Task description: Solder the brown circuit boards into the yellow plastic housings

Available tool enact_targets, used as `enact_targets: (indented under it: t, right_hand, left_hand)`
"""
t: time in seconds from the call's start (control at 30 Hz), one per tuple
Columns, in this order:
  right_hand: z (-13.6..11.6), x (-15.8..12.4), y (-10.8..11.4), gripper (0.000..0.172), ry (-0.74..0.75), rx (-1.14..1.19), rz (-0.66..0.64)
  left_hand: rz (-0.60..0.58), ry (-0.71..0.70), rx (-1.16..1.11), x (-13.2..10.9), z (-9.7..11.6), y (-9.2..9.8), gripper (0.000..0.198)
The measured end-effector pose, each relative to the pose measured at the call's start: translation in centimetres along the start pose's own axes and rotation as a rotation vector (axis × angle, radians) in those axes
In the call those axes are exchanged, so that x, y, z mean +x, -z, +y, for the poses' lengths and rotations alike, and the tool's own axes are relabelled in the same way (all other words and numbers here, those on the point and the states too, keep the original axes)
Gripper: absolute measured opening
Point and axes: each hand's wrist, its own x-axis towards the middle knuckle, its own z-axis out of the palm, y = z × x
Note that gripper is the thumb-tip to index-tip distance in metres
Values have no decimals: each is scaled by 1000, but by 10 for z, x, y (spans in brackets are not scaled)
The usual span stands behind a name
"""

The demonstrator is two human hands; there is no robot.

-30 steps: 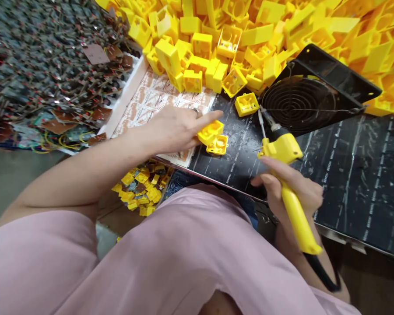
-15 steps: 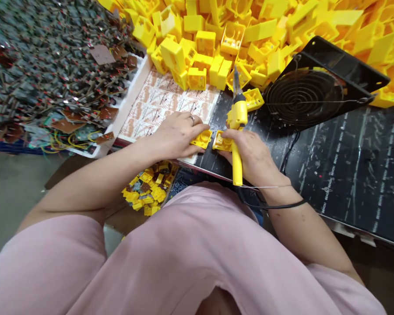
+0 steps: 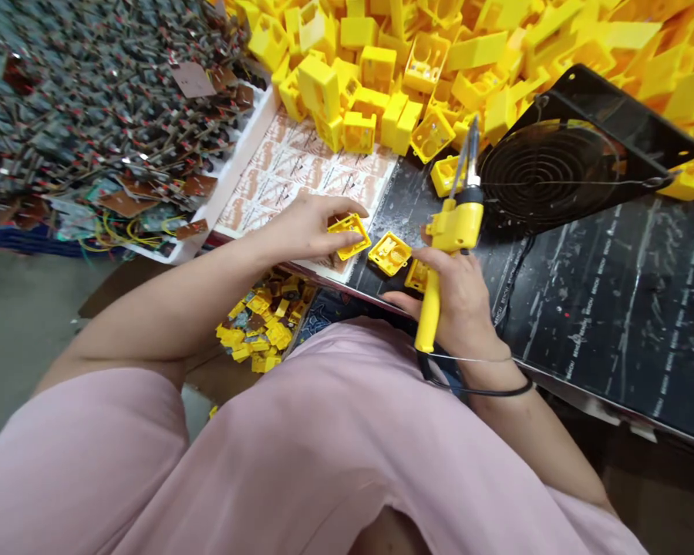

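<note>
Black scratched work mat (image 3: 613, 293) across the bench, lined with rows of white lettering and speckled with pale flecks, running from centre out to 4 o'clock. Piled along its far edge from 12 to 2 o'clock, loose heap of yellow plastic housings (image 3: 439, 46). Propped against that heap at 2 o'clock, black square fan with a round wire grille (image 3: 547, 173), tilted. At 11 o'clock, pale sheet of brown-printed circuit panels (image 3: 301, 166); beyond it at 10 o'clock, dark tangle of small wired parts (image 3: 81, 92). Below the bench edge at 7 o'clock, box of small yellow and brown scraps (image 3: 263, 324). Pink cloth (image 3: 324, 447) across the lower view.

Near centre, left hand (image 3: 309, 227) curled, thumb and fingertips pinched on a small yellow square plastic housing (image 3: 350, 235): hollow, thin-walled, open face toward the camera, tipped up over the near corner of the panel sheet. Just beside it at its 4 o'clock, second open yellow housing (image 3: 389, 253) flat on the mat, moulded ribs inside. Right hand (image 3: 459, 301) wrapped fully round a yellow-handled soldering iron (image 3: 448, 231), handle end toward 6 o'clock, metal tip toward 12 o'clock in front of the fan. Third yellow piece (image 3: 417, 274) just beside the right fingers, mostly hidden; contact unclear. Black cord (image 3: 480, 389) looped around the right wrist.
</note>
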Motion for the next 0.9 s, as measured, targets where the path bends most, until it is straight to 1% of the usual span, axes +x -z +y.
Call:
enact_targets:
  t: [0.03,0.1,0.17,0.2,0.27,0.3,0.33,0.37,0.43,0.5,0.6,0.67,0.73,0.77,0.83,0.9]
  right_hand:
    - [-1,3,-6,55,1,-6,10]
    - [-2,7,-14,45,-5,-39,5]
    - [1,6,-13,39,9,-64,-25]
    - [3,6,-10,39,30,-62,-43]
    - [7,3,-1,43,80,-50,-74]
    - [9,2,3,47,101,-43,-82]
    - [11,1,6,51,114,-35,-87]
    - [13,1,8,55,121,-35,-86]
    - [17,0,8,56,133,-41,-81]
    - [23,-2,5,53,157,-54,-55]
    - [34,-5,1,61,157,-104,10]
    - [39,-9,3,64,117,-135,1]
    - [40,-13,9,65,99,-135,-61]
    - [39,-15,14,66,93,-129,-92]
    - [36,-19,24,65,66,-119,-142]
    - [31,-22,34,58,25,-116,-154]
  left_hand:
    - [8,9,30,2,-1,0,45]
    - [45,9,164,2,-2,3,48]
    - [59,-53,235,-3,-4,9,54]
    - [24,-115,224,-6,-6,13,58]
    - [-112,-263,180,-12,-5,18,64]
    - [-165,-300,179,-13,-3,19,66]
    - [-192,-296,200,-13,2,19,66]
    - [-196,-263,237,-12,9,17,65]
    - [-158,-154,330,-6,24,11,62]
    - [-145,-142,374,2,39,2,58]
    - [-54,-46,440,9,51,-10,52]
    - [-37,58,443,8,54,-14,59]
    - [-68,115,386,4,53,-12,69]
    - [-102,107,348,1,52,-10,72]
    - [-205,19,290,-6,48,-3,72]
    - [-255,-70,282,-11,42,2,67]
